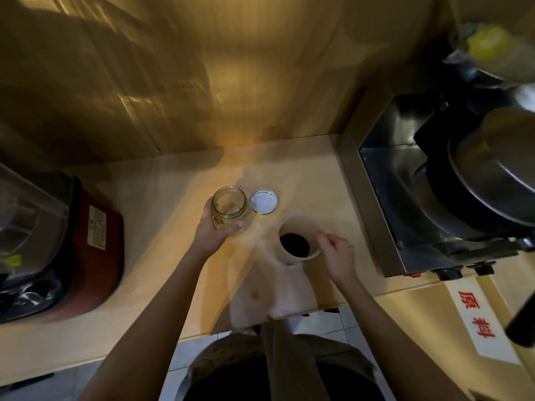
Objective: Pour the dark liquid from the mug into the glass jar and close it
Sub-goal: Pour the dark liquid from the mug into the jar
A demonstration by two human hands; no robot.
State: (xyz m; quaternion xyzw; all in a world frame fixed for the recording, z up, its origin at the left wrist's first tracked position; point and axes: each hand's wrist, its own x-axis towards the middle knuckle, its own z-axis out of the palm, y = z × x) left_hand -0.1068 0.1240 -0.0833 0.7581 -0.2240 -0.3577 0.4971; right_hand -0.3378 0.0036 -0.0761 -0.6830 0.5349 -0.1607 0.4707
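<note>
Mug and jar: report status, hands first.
Left hand gripping the open, empty jar. Right hand at the mug rim, grip unclear. Mug holds dark liquid, nothing poured. Lid lies beside the jar; nothing blocking.

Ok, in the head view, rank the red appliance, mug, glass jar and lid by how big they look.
1. red appliance, far the largest.
2. mug and glass jar: look about alike; the mug sits nearer the camera, so I won't rank them.
3. lid, smallest.
</note>
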